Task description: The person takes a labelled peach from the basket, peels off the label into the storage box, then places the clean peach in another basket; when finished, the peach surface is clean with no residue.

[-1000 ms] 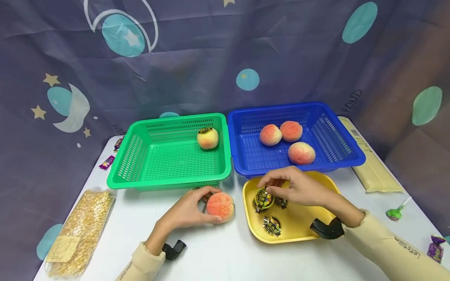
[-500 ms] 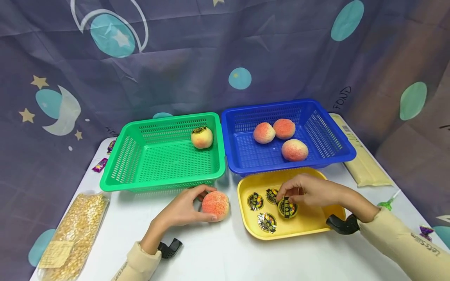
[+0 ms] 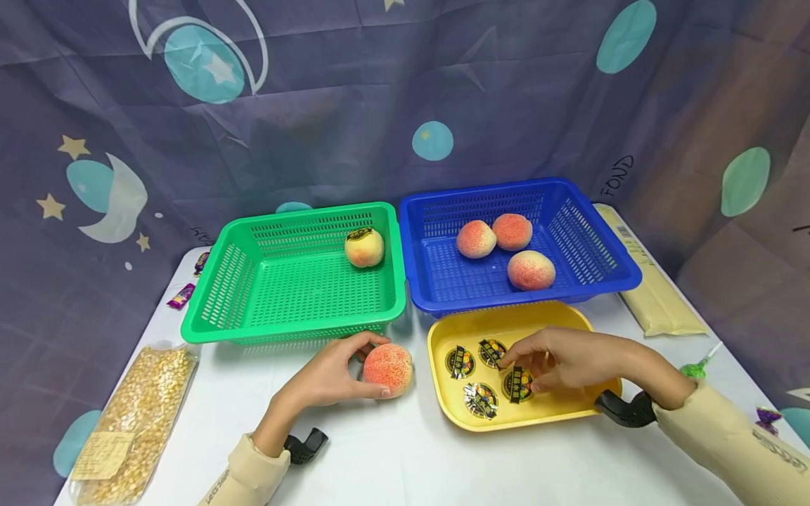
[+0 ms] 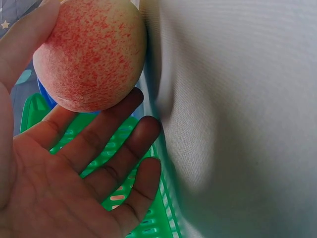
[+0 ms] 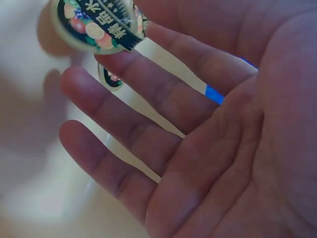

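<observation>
Left hand cups a round red-speckled peach on the white table, fingers curled round its far side, thumb near side. The peach sits just at 6 o'clock of the green plastic mesh basket, which holds one yellowish peach with a sticker at its 1 o'clock corner.

Right hand is over the yellow plastic tray, fingers straight and slightly spread; fingertips sit over a round black-and-gold fruit sticker, contact unclear. The right wrist view shows an open palm, nothing pinched. Three more stickers lie in the tray at the hand's 9 o'clock.

The blue plastic mesh basket at the tray's 12 o'clock holds three pink peaches. A clear bag of yellow kernels lies at the table's 8 o'clock.
</observation>
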`<state>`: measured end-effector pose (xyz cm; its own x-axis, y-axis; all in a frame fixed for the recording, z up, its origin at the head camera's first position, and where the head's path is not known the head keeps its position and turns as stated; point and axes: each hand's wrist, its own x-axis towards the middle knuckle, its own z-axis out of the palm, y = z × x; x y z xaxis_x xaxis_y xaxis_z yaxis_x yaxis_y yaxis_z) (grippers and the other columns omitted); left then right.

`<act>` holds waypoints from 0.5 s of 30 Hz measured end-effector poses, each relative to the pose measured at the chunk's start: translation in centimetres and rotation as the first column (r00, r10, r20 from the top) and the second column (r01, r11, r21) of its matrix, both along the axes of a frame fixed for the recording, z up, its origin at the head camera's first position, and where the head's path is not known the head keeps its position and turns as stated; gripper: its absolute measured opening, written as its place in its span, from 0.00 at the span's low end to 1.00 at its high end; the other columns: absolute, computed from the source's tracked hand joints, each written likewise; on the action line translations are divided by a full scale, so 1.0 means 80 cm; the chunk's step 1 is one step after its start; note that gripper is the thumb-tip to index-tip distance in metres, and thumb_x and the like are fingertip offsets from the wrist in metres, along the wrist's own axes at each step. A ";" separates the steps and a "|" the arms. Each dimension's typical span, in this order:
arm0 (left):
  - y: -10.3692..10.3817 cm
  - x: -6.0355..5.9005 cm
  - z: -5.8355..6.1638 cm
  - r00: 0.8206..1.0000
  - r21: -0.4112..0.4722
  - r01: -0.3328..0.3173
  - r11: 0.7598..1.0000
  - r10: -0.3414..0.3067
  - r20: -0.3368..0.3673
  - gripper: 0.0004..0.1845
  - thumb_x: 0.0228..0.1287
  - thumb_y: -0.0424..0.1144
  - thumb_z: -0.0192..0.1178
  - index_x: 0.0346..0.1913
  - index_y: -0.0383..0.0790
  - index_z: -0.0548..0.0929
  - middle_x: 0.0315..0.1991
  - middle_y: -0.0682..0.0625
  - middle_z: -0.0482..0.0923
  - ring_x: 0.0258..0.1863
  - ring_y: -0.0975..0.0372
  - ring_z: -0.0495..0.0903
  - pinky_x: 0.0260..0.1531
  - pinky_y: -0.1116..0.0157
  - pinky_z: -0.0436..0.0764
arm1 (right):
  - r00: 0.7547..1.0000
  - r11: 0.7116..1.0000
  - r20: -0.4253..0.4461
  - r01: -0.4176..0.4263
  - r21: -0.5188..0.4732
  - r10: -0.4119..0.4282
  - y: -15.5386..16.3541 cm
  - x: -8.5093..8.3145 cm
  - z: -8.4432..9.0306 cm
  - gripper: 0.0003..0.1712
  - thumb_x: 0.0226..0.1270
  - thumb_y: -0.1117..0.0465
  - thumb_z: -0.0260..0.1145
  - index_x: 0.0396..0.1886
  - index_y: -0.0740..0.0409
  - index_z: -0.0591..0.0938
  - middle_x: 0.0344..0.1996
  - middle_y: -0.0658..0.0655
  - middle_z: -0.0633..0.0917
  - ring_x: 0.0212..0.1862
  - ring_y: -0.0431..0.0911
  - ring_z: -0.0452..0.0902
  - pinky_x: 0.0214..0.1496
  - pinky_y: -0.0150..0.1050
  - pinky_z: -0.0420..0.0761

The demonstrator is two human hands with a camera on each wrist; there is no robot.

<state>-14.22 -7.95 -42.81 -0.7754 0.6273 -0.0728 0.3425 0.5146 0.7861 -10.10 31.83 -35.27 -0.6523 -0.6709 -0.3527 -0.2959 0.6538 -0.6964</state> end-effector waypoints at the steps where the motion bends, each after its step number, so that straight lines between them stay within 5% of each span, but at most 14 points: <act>1: 0.000 0.000 0.000 1.000 0.001 0.001 1.000 -0.001 0.000 0.36 0.47 0.55 0.80 0.62 0.56 0.79 0.44 0.66 0.83 0.46 0.69 0.81 0.54 0.59 0.80 | 1.000 1.000 -0.006 0.001 0.006 -0.001 0.001 0.001 0.000 0.23 0.65 0.61 0.72 0.60 0.50 0.83 0.42 0.47 0.86 0.40 0.35 0.76 0.42 0.32 0.79; 10: 0.000 0.000 0.002 1.000 0.001 0.002 1.000 -0.002 0.003 0.37 0.47 0.54 0.81 0.62 0.56 0.79 0.45 0.65 0.83 0.47 0.69 0.81 0.55 0.58 0.80 | 0.994 0.996 -0.108 0.012 0.090 -0.003 0.007 0.012 0.002 0.26 0.66 0.54 0.73 0.63 0.52 0.82 0.52 0.48 0.87 0.49 0.42 0.83 0.52 0.39 0.84; 15: 0.001 0.001 0.001 1.000 -0.014 0.008 1.000 -0.008 -0.004 0.37 0.47 0.54 0.80 0.63 0.58 0.78 0.47 0.64 0.83 0.49 0.67 0.81 0.56 0.55 0.79 | 0.975 0.996 -0.219 0.061 0.071 -0.044 0.019 0.010 0.015 0.23 0.68 0.52 0.72 0.61 0.52 0.83 0.52 0.51 0.88 0.46 0.39 0.83 0.48 0.39 0.85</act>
<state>-14.11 -7.87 -42.77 -0.7703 0.6327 -0.0791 0.3497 0.5230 0.7773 -9.27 33.34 -34.05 -0.7527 -0.6096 -0.2486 -0.3976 0.7219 -0.5663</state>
